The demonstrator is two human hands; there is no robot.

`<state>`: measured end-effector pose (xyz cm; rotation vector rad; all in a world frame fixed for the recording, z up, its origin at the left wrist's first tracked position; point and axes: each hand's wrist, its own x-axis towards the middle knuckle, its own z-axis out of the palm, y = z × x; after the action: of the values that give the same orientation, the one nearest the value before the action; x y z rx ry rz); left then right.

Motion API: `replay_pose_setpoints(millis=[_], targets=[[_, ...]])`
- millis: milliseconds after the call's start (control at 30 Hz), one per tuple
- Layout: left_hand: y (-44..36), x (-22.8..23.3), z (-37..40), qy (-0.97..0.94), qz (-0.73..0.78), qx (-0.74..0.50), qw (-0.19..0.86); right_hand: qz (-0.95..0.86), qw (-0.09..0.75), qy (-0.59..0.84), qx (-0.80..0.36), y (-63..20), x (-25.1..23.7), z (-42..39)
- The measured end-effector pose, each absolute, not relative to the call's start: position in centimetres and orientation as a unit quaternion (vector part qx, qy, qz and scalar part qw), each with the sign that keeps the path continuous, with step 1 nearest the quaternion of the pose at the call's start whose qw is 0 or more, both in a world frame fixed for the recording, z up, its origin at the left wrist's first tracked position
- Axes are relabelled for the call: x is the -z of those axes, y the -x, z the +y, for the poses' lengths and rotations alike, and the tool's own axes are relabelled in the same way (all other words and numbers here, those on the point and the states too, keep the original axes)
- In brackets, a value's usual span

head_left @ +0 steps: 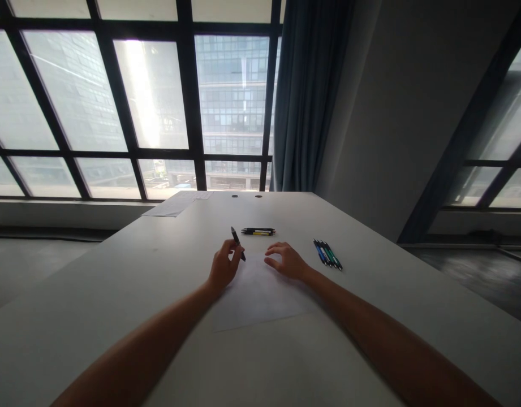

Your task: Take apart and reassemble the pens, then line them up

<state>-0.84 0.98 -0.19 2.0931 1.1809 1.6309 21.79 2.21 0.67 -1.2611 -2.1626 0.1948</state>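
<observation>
At frame centre, the left hand (223, 265) closes its grip on a black pen (237, 243), tilted above a paper sheet (255, 297) on the table (116, 294). The right hand (287, 261) rests open on the sheet. More pens (258, 231) lie beyond.

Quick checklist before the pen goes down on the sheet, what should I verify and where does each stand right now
1. Pen gripped in the left hand: ok, fingers closed around it.
2. Pen tip out and ready: cannot tell, too small to see.
3. Sheet of paper lying flat on the table: ok.
4. Right hand steadying the sheet: ok, it rests open at the sheet's far edge.
5. Spare pens clear of the sheet: ok, the black and yellow pair lies beyond it, the blue and green group off to the right.
</observation>
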Motion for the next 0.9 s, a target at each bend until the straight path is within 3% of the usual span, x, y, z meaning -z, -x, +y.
replay_pose_setpoints(millis=[100,267,400,600,900], targets=[[1.2,0.1,0.9,-0.740,0.421,-0.523,0.031,-0.827,0.267,0.487,-0.093,-22.6,-0.3,2.7],[1.4,0.0,0.6,-0.773,0.415,-0.479,0.009,-0.804,0.272,0.524,-0.071,-21.6,0.1,2.0],[1.6,0.2,0.8,-0.789,0.410,-0.459,-0.003,-0.789,0.311,0.525,-0.073,-21.1,0.3,1.6],[1.9,0.9,1.4,-0.812,0.383,-0.441,-0.003,-0.816,0.402,0.412,-0.056,-21.3,0.5,1.5],[1.6,0.3,0.8,-0.814,0.412,-0.404,-0.067,-0.806,0.392,0.444,0.005,-21.3,0.7,1.4]])
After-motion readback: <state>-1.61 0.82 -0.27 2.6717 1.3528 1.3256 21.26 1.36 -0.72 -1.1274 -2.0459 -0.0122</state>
